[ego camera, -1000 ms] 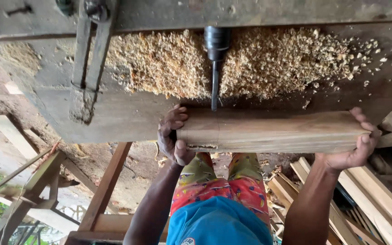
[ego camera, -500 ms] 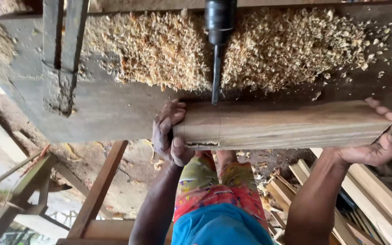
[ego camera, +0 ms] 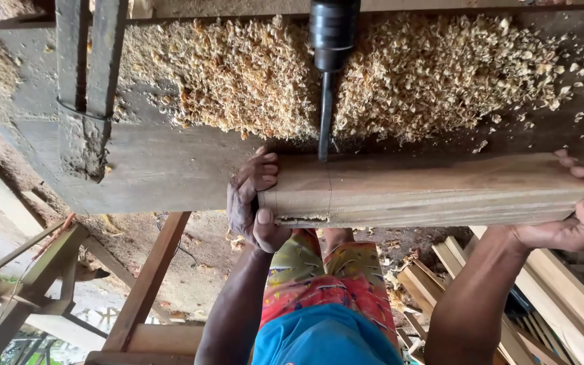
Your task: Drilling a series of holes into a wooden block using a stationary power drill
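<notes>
Left hand point(ego camera: 253, 203) and right hand point(ego camera: 576, 213) grip opposite ends of the wooden block point(ego camera: 427, 189), fingers closed around it; drill bit point(ego camera: 324, 122) touches its edge.

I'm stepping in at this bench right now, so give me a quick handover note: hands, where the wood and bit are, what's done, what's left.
Left hand: grip around the left end of the wooden plank, thumb on its near face.
Right hand: cupping the plank's right end.
The plank lies across the workbench, on edge. The drill bit hangs from the chuck, its tip at the plank's far edge, near a pencil line.
Done: wood shavings piled behind on the bench show earlier boring.
Left: no hole shows at this mark yet.
</notes>
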